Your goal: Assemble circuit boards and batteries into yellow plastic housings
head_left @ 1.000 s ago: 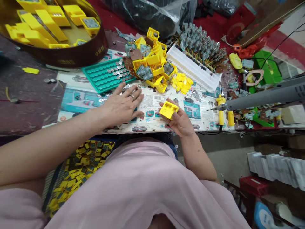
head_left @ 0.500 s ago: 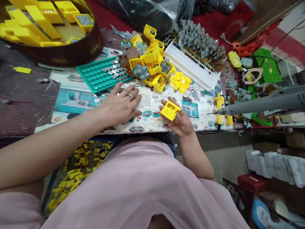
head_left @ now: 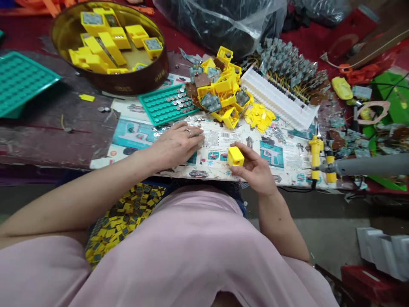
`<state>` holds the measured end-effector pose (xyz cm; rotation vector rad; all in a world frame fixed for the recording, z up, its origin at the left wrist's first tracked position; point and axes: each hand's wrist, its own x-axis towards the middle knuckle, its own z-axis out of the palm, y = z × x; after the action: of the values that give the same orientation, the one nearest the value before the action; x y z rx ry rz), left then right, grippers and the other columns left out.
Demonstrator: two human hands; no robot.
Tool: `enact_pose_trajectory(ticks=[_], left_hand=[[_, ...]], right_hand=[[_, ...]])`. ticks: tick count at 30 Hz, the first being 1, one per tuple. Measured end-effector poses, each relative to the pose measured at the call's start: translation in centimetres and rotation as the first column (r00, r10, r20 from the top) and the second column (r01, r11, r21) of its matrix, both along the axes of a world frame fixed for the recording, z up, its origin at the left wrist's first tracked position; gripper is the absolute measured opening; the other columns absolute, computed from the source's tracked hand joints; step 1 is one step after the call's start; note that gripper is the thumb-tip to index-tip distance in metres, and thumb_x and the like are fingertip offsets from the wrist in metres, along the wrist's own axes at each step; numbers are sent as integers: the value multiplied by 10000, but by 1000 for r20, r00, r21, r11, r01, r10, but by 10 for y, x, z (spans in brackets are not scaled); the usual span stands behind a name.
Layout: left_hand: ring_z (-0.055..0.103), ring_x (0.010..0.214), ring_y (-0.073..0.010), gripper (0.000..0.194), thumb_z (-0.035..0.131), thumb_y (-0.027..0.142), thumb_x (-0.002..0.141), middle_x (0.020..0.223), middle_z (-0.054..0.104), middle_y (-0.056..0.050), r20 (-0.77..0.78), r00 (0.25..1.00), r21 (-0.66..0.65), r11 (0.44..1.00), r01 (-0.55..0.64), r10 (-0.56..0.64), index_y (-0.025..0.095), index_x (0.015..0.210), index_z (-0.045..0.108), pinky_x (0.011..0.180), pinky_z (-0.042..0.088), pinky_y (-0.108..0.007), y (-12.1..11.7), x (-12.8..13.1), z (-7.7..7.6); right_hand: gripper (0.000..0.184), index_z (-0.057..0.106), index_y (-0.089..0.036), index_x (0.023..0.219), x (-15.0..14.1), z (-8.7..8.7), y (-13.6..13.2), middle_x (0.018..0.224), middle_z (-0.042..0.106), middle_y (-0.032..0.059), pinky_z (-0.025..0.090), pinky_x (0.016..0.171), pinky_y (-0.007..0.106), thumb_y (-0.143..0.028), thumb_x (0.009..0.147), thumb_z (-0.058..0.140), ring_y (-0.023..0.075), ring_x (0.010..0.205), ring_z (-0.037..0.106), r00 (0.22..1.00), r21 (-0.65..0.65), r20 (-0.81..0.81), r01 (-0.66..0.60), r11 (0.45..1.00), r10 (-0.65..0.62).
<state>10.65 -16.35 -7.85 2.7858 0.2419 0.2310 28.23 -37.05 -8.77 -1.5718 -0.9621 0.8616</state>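
My right hand [head_left: 255, 168] is closed around a small yellow plastic box [head_left: 235, 156], held just above the printed cardboard sheet [head_left: 275, 155] at the table's near edge. My left hand [head_left: 177, 143] lies palm down on the same sheet with its fingers stretched out, a ring on one finger. Its fingertips rest among loose silver button cells [head_left: 198, 123] scattered in front of a green cell tray [head_left: 159, 106]. A heap of yellow boxes with circuit boards [head_left: 223, 94] sits just beyond both hands.
A round brown tin [head_left: 128, 81] holding yellow boxes stands at the back left, with a second green tray [head_left: 19, 79] further left. A white rack of wired boards [head_left: 277, 100], a yellow soldering iron [head_left: 315, 153], a grey tool arm [head_left: 367, 164] and small yellow chips [head_left: 258, 115] fill the right.
The view has swung left and down. My right hand has turned the yellow box so its perforated face no longer shows. My left hand stays flat on the sheet.
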Motion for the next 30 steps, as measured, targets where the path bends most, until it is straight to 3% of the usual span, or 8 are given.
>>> enact_pose_trajectory(ticks=[2, 4, 5, 7, 10, 14, 20, 30], left_hand=[[671, 1125, -278, 387, 421, 300, 951, 1217, 719, -135, 79, 992, -164, 983, -86, 100, 149, 1125, 733, 1040, 481, -462, -6, -6, 2], [689, 1075, -259, 407, 463, 359, 945, 1181, 736, -121, 86, 976, -454, 879, -142, 202, 154, 1191, 714, 984, 520, -411, -19, -9, 3], [693, 1061, -254, 447, 496, 406, 938, 1183, 736, -119, 54, 970, -628, 764, -152, 237, 153, 1257, 680, 950, 540, -389, -28, -9, 4], [700, 1035, -247, 594, 580, 495, 902, 1204, 726, -118, -38, 967, -903, 406, -142, 252, 156, 1389, 577, 884, 570, -359, -45, -7, 4], [712, 989, -222, 698, 739, 495, 804, 1183, 729, -100, -69, 972, -993, -108, -46, 225, 181, 1401, 561, 867, 578, -325, -64, 1, 1], [723, 859, -164, 443, 839, 351, 732, 966, 770, -64, -72, 976, -892, -451, 30, 207, 174, 1124, 730, 827, 574, -259, -66, 7, -5], [728, 896, -142, 340, 823, 260, 756, 1022, 779, -57, -104, 975, -833, -554, 22, 195, 176, 1076, 743, 835, 574, -219, -62, 3, -8], [725, 980, -189, 487, 807, 308, 763, 1124, 755, -96, -150, 966, -890, -454, -40, 210, 166, 1213, 683, 936, 562, -302, -65, 3, -11]], right_hand=[[600, 601, -270, 1313, -4, 0, 3, 1307, 637, 80, 542, 1037, 425, -447, 769, 783, 223, 1182, 627, 954, 47, 298, 26, 999, -39], [589, 559, -269, 1369, -10, 2, 6, 1266, 643, 84, 530, 1045, 445, -397, 822, 740, 231, 1182, 614, 826, 78, 561, 13, 997, -54], [620, 511, -272, 1417, -14, 4, 8, 1259, 643, 86, 526, 1047, 452, -378, 843, 720, 236, 1183, 609, 759, 88, 650, -10, 996, -49], [720, 355, -284, 1521, -22, 9, 11, 1279, 636, 90, 530, 1036, 452, -350, 881, 678, 238, 1171, 607, 656, 114, 754, -73, 991, -39], [781, 173, -305, 1581, -30, 17, 15, 1324, 623, 90, 527, 1038, 435, -310, 931, 606, 231, 1176, 606, 573, 161, 818, -162, 974, -40], [744, 161, -320, 1574, -31, 18, 13, 1429, 567, 89, 508, 1079, 435, -360, 953, 568, 240, 1280, 576, 582, 162, 813, -177, 971, -29], [745, 244, -300, 1543, -26, 9, 5, 1384, 612, 100, 537, 1042, 446, -440, 915, 619, 252, 1233, 621, 665, 172, 745, -124, 977, -47], [707, 311, -286, 1511, -27, 3, 3, 1284, 677, 84, 544, 1017, 428, -477, 907, 624, 233, 1158, 662, 697, 136, 714, -54, 989, -60]])
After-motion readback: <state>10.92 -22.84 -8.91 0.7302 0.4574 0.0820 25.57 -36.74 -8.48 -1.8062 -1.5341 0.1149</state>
